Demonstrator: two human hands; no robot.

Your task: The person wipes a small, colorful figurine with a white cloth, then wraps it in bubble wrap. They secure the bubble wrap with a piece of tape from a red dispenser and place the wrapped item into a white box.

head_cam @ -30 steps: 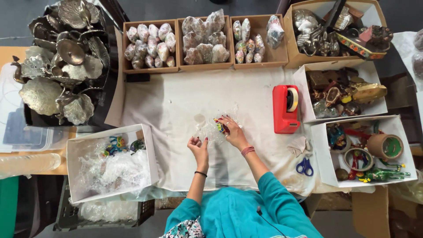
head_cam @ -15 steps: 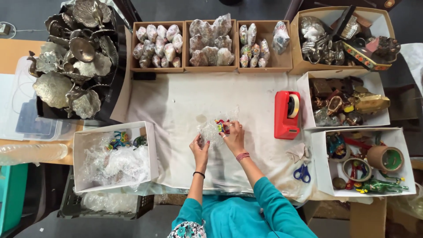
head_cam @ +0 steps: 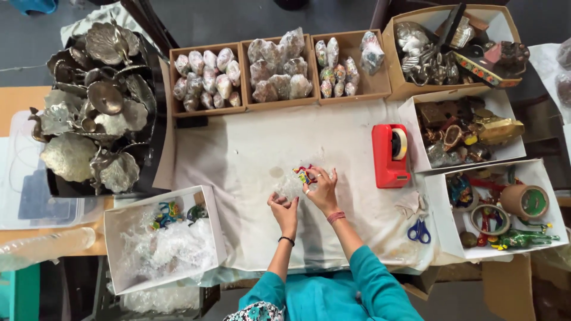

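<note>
While 3 brown boxes [head_cam: 279, 68] of wrapped bundles line the desk's [head_cam: 250, 148] far edge, left hand [head_cam: 284, 209] pinches clear wrap [head_cam: 288, 185], right hand [head_cam: 321, 189] grips a small colourful figurine [head_cam: 304, 174] mid-desk, beside the red tape dispenser [head_cam: 389, 156].

Both hands over the white cloth [head_cam: 250, 148]: left hand [head_cam: 284, 209] pinches clear wrap [head_cam: 288, 185], right hand [head_cam: 321, 189] grips a small colourful figurine [head_cam: 304, 173]. Red tape dispenser [head_cam: 389, 154] at three o'clock, blue scissors [head_cam: 419, 230] at four.
</note>
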